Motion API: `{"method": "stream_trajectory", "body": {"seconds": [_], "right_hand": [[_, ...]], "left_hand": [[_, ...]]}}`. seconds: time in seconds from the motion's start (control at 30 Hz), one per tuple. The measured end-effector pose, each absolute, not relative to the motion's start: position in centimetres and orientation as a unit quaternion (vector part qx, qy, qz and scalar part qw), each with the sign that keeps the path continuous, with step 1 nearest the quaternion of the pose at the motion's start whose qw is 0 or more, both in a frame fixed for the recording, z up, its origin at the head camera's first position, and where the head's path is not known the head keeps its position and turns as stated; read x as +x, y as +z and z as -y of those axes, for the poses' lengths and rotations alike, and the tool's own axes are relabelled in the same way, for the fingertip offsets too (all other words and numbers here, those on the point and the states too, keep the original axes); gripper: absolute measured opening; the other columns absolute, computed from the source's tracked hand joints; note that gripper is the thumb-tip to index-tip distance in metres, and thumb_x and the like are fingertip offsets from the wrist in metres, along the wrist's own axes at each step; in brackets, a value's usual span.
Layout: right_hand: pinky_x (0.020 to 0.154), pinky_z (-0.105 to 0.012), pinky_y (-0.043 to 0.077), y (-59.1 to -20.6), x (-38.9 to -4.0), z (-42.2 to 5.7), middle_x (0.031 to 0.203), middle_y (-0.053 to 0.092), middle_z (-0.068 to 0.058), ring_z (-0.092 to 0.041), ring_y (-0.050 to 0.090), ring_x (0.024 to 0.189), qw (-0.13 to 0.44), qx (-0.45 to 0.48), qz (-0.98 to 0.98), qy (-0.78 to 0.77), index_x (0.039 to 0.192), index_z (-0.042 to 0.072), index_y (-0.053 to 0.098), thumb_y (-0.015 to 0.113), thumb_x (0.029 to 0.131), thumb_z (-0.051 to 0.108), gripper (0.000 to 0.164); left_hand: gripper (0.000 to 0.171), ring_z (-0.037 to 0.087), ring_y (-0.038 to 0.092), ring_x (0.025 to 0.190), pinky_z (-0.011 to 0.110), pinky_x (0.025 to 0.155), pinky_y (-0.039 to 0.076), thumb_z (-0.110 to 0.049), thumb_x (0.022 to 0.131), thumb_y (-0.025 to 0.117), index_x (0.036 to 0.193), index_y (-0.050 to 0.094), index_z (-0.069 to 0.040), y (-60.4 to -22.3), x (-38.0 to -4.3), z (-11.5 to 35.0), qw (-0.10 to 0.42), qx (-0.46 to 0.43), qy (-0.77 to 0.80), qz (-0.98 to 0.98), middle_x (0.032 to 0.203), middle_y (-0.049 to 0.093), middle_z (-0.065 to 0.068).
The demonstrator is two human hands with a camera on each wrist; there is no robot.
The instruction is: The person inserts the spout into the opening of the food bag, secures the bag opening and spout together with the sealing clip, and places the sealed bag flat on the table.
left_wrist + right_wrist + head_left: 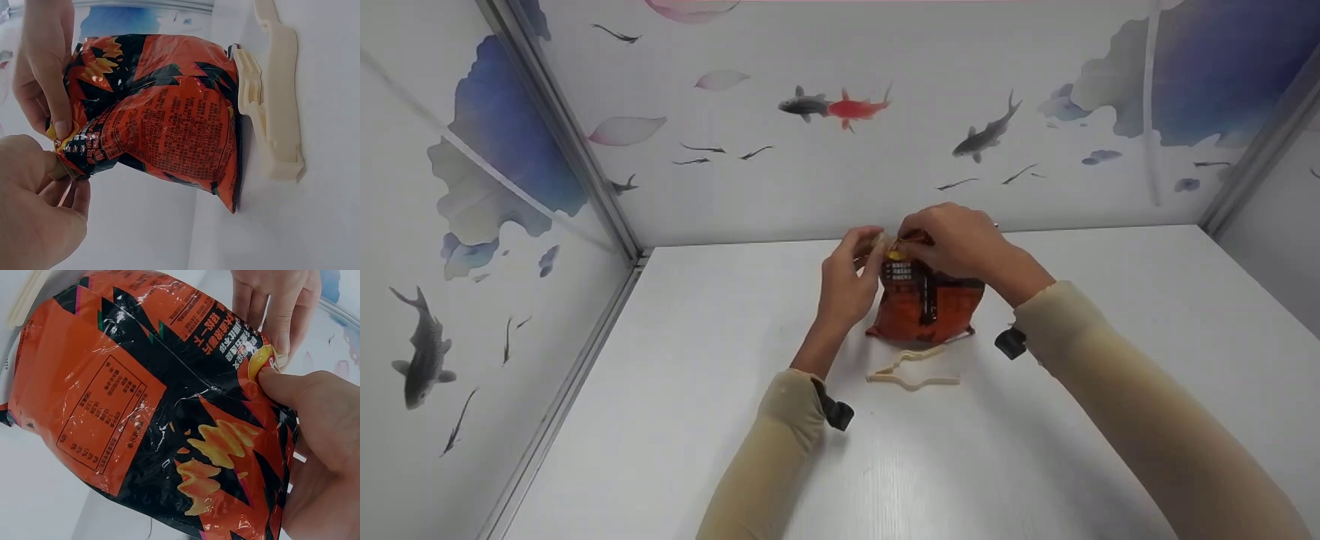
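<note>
An orange-and-black snack bag stands on the white table, its upper end gathered between both hands. My left hand pinches the bag's top end at the left; in the left wrist view the left hand has thumb and fingers closed on that narrowed end. My right hand grips the top on the other side, its thumb pressed near a yellow mark in the right wrist view. Just in front of the bag lies a beige bag clip, its two arms spread apart. Whether the bag is sealed cannot be seen.
The white table meets a back wall painted with fish and petals, close behind the bag. Metal-framed side walls stand left and right. A black strap piece hangs at the left cuff, another at the right.
</note>
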State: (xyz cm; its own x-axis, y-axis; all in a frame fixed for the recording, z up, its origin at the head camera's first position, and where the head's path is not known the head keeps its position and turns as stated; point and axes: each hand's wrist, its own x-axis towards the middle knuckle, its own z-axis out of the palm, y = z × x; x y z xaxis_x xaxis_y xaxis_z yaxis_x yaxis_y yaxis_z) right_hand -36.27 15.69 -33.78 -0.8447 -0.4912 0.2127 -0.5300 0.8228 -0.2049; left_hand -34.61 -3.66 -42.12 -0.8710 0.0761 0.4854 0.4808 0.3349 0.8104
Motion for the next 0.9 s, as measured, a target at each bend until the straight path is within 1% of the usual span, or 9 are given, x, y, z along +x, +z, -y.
{"method": "stream_trajectory", "body": {"seconds": [0.13, 0.2, 0.37, 0.5, 0.6, 0.77, 0.83, 0.9], "right_hand": [[0.089, -0.050, 0.065, -33.7, -36.3, -15.6, 0.109, 0.081, -0.006, -0.024, 0.075, 0.096, 0.066, 0.266, 0.951, 0.141, 0.121, 0.015, 0.082, 0.073, 0.105, 0.026, 0.022], [0.088, -0.050, 0.065, -33.8, -36.3, -15.6, 0.107, 0.082, -0.005, -0.024, 0.074, 0.095, 0.067, 0.266, 0.950, 0.146, 0.119, 0.015, 0.083, 0.073, 0.105, 0.026, 0.020], [0.086, -0.050, 0.065, -33.8, -36.4, -15.7, 0.105, 0.082, -0.005, -0.023, 0.074, 0.094, 0.077, 0.268, 0.948, 0.152, 0.116, 0.014, 0.083, 0.074, 0.104, 0.027, 0.020], [0.088, -0.051, 0.065, -33.9, -36.5, -15.7, 0.106, 0.082, -0.005, -0.023, 0.075, 0.096, 0.075, 0.265, 0.949, 0.153, 0.116, 0.015, 0.083, 0.075, 0.104, 0.027, 0.020], [0.090, -0.051, 0.065, -33.9, -36.5, -15.7, 0.107, 0.082, -0.006, -0.024, 0.075, 0.096, 0.073, 0.261, 0.950, 0.155, 0.117, 0.014, 0.083, 0.075, 0.104, 0.027, 0.020], [0.090, -0.051, 0.065, -33.9, -36.3, -15.7, 0.106, 0.082, -0.006, -0.024, 0.074, 0.096, 0.074, 0.262, 0.949, 0.160, 0.116, 0.014, 0.084, 0.075, 0.103, 0.026, 0.020], [0.090, -0.051, 0.065, -33.8, -36.2, -15.7, 0.105, 0.082, -0.006, -0.023, 0.074, 0.096, 0.074, 0.265, 0.948, 0.162, 0.115, 0.014, 0.084, 0.074, 0.103, 0.025, 0.019], [0.090, -0.050, 0.065, -33.7, -36.1, -15.6, 0.105, 0.082, -0.006, -0.023, 0.074, 0.096, 0.073, 0.266, 0.947, 0.165, 0.115, 0.014, 0.084, 0.074, 0.103, 0.025, 0.018]], "left_hand": [[0.031, 0.018, 0.071, 0.130, 0.031, 0.111, 0.058, -0.020, 0.113, 0.059, 0.143, 0.063, -0.012, -42.0, -34.6, 3.7, 0.177, -0.181, -0.549, 0.797, 0.138, 0.074, 0.006], [0.031, 0.017, 0.071, 0.130, 0.031, 0.111, 0.058, -0.022, 0.113, 0.060, 0.143, 0.063, -0.013, -41.9, -34.5, 3.8, 0.172, -0.180, -0.549, 0.798, 0.138, 0.074, 0.004], [0.036, 0.016, 0.070, 0.131, 0.032, 0.111, 0.058, -0.025, 0.113, 0.061, 0.146, 0.062, -0.013, -41.8, -34.4, 3.8, 0.164, -0.177, -0.548, 0.801, 0.139, 0.074, 0.003], [0.040, 0.017, 0.069, 0.134, 0.034, 0.112, 0.058, -0.029, 0.114, 0.059, 0.152, 0.058, -0.015, -41.8, -34.3, 4.1, 0.157, -0.177, -0.547, 0.803, 0.143, 0.073, 0.004], [0.042, 0.017, 0.069, 0.135, 0.036, 0.113, 0.057, -0.029, 0.115, 0.057, 0.154, 0.055, -0.014, -41.8, -34.2, 4.6, 0.153, -0.179, -0.548, 0.803, 0.146, 0.072, 0.006], [0.042, 0.019, 0.069, 0.135, 0.035, 0.113, 0.057, -0.031, 0.116, 0.052, 0.153, 0.054, -0.012, -42.2, -33.6, 5.6, 0.146, -0.173, -0.543, 0.809, 0.147, 0.071, 0.009], [0.042, 0.022, 0.069, 0.134, 0.036, 0.113, 0.057, -0.030, 0.116, 0.052, 0.153, 0.053, -0.011, -42.4, -33.2, 6.1, 0.142, -0.173, -0.535, 0.815, 0.147, 0.070, 0.012], [0.041, 0.022, 0.069, 0.133, 0.036, 0.113, 0.057, -0.029, 0.116, 0.053, 0.153, 0.053, -0.011, -42.8, -32.7, 6.7, 0.135, -0.173, -0.522, 0.824, 0.147, 0.069, 0.012]]}}
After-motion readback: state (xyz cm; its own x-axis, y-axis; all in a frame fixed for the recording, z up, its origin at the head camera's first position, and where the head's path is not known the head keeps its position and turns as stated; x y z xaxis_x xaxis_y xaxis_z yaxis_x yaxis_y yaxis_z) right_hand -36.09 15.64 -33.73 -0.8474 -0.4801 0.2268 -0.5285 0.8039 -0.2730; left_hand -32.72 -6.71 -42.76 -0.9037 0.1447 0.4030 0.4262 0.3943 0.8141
